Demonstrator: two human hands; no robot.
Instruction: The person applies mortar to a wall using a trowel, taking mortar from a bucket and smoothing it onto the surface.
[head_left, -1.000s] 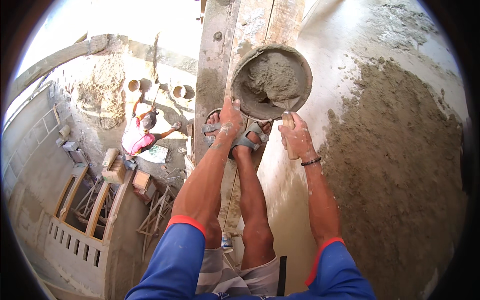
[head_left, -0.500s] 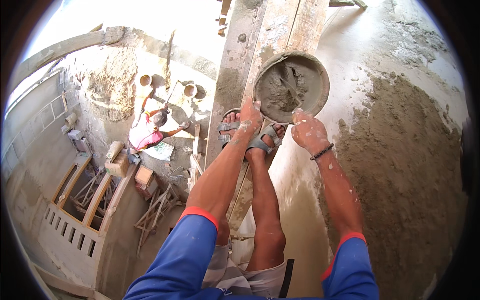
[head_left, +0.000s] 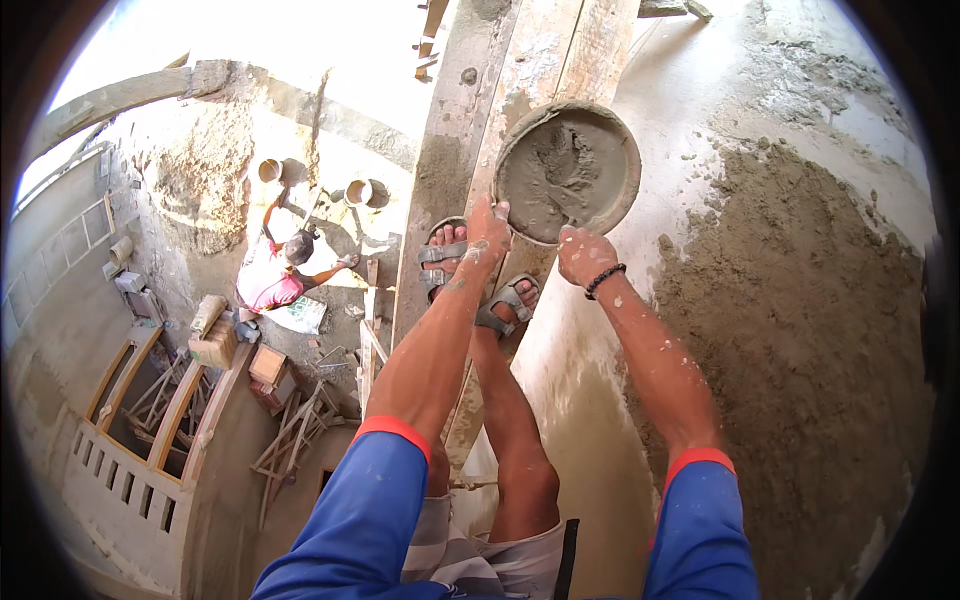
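Observation:
A round bucket (head_left: pixel 630 195) of wet grey mortar (head_left: pixel 545 180) stands on wooden planks in front of my feet. My left hand (head_left: pixel 488 230) is closed on its near left rim, thumb uppermost. My right hand (head_left: pixel 587 256) is closed in a fist at the near right rim, wearing a dark beaded bracelet (head_left: pixel 603 281). It grips a trowel, whose blade and shank are hidden now; the half-second-old frame shows the shank running into the mortar. A churned hollow marks the mortar's middle.
My sandalled feet (head_left: pixel 440 260) stand on the narrow planks (head_left: pixel 545 60), high above the floor. Rough, wet plaster (head_left: pixel 790 320) covers the wall at right. Far below at left, a person in pink (head_left: pixel 270 275) crouches by two buckets (head_left: pixel 358 192). Timber pieces (head_left: pixel 295 440) lie lower left.
The view has shifted, moving the scene leftward. My right hand has moved slightly left along the rim, and the trowel shank has gone from sight. My right foot has drawn back a little.

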